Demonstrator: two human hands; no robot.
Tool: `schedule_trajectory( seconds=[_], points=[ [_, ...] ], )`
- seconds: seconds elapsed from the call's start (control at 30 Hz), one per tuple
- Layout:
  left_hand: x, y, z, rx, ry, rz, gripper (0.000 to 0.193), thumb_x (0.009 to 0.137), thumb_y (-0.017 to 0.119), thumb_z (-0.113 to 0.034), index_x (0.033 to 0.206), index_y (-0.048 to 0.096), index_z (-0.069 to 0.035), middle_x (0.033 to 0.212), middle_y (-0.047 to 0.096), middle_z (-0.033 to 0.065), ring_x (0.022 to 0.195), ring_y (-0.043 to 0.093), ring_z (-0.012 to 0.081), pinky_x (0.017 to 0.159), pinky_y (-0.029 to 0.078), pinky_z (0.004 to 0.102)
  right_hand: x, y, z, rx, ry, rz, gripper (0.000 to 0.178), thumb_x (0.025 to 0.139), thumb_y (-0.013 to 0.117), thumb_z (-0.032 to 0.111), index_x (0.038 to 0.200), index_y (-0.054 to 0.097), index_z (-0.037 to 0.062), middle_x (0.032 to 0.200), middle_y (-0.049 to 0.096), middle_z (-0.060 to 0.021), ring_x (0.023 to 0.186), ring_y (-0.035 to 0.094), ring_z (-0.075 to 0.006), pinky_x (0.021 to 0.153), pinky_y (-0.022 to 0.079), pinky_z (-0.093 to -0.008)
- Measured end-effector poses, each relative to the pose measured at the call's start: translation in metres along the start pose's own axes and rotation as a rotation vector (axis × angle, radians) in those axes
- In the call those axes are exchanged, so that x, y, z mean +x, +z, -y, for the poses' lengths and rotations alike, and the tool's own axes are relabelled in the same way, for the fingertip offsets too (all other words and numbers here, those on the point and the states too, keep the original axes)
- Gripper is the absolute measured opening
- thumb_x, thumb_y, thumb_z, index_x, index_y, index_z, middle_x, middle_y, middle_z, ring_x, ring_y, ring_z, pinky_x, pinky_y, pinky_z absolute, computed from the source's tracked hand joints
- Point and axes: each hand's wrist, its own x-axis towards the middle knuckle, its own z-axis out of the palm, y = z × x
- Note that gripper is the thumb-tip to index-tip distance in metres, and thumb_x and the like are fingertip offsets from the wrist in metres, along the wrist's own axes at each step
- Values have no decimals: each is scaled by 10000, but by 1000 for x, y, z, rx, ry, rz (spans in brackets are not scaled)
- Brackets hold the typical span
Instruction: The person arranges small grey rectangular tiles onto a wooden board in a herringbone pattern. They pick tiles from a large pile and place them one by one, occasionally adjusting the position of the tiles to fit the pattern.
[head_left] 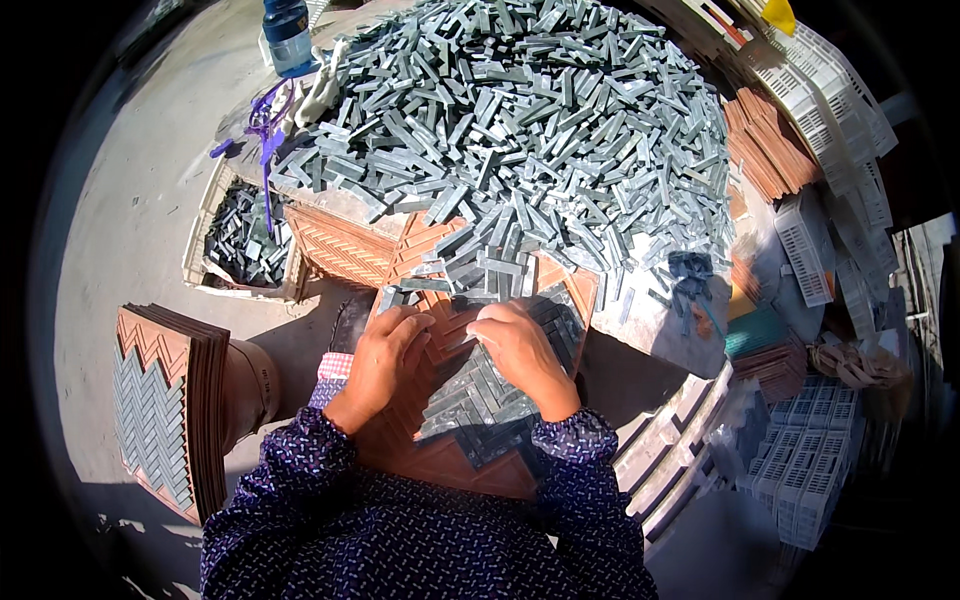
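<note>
My left hand point(383, 362) lies palm down on an orange-brown mould tray point(448, 468) with a zigzag grid, fingers together, pressing on small grey stone strips. My right hand point(521, 352) rests beside it, fingers curled over grey strips point(478, 395) laid in a herringbone pattern in the tray. Whether either hand grips a strip is hidden. Just beyond the fingers starts a big heap of loose grey stone strips point(520, 130) on the table.
A stack of filled herringbone trays point(170, 405) leans at the left. A box of grey strips point(243, 238) sits on the floor, a blue bottle point(288, 35) at the top, purple scissors point(265, 125) near it. White crates point(820, 120) and brown trays point(765, 145) stand right.
</note>
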Motion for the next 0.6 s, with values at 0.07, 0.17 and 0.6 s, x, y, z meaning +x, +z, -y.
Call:
schedule_trajectory(
  seconds=[0.07, 0.17, 0.6],
  points=[
    [-4, 7, -9, -7, 42, 29, 249, 774, 665, 3, 1021, 636, -18, 976, 625, 132, 911, 608, 329, 771, 506, 383, 3, 2, -2, -47, -8, 143, 171, 751, 640, -29, 919, 646, 0, 955, 634, -145, 871, 585, -336, 754, 486, -392],
    [-10, 17, -8, 89, 79, 87, 233, 779, 662, -10, 1009, 639, -33, 963, 634, 111, 896, 607, 311, 755, 506, 377, 7, 2, 5, 8, 26, 59, 212, 763, 646, -16, 975, 641, 1, 1023, 632, -158, 940, 596, -357, 803, 489, -398],
    [-9, 41, -7, 104, -12, 132, 197, 792, 566, 15, 968, 655, 6, 947, 625, 160, 823, 632, 334, 746, 524, 390, -47, -17, 3, 163, 259, -301, 159, 832, 649, 26, 988, 660, 1, 923, 681, -139, 736, 656, -208, 645, 506, -294]
  ],
)
